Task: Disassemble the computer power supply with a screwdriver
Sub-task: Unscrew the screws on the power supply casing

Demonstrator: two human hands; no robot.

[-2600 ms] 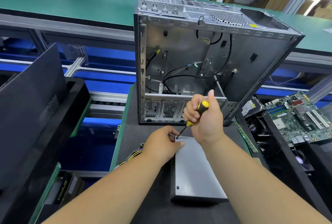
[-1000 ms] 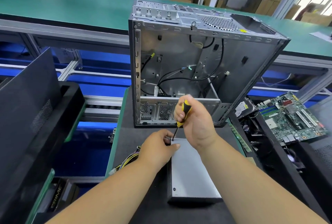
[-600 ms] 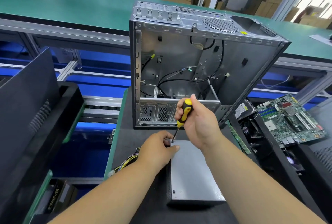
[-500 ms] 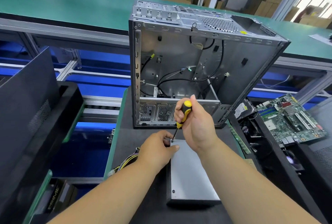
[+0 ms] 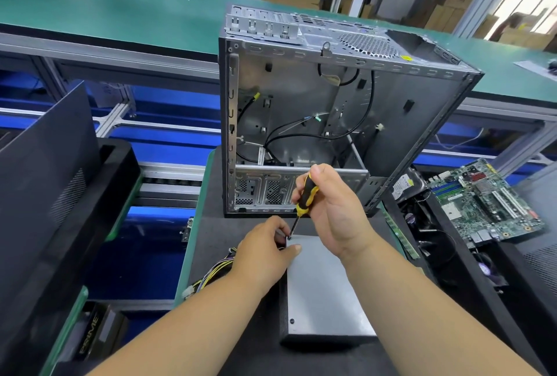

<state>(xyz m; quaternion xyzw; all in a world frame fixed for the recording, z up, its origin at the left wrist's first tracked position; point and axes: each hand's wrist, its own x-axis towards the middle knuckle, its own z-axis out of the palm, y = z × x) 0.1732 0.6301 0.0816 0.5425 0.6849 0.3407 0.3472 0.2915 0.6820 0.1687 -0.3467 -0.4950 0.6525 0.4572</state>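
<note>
Grey sheet metal fills the lower middle of the frame: the power supply (image 5: 322, 294) lies flat on the dark mat of the counter (image 5: 211, 243), its plain cover facing up, with one screw visible near its lower left corner. A bundle of yellow and black cables (image 5: 211, 277) trails from its left side over the mat.

Both forearms reach in from the bottom edge and meet at the upper left corner of the box. The left hand (image 5: 265, 255) lies knuckles up, thumb resting on the cover and fingers curled over the corner edge, gripping the power supply there. The right hand (image 5: 334, 212) is raised above the box, wrist bent, fingers and thumb wrapped round the black and yellow handle of the screwdriver (image 5: 303, 199). The tool leans to the upper right, its thin shaft running down and left so that the tip sits at the corner just beside the left fingertips.

Behind the hands, in the centre of the frame, an open computer case (image 5: 407, 116) stands upright on the mat, its side panel off and black wires hanging loose inside. At the right edge a green motherboard (image 5: 482, 197) lies in a dark bin (image 5: 470, 285). A green conveyor belt (image 5: 120, 13) crosses the top of the frame.
</note>
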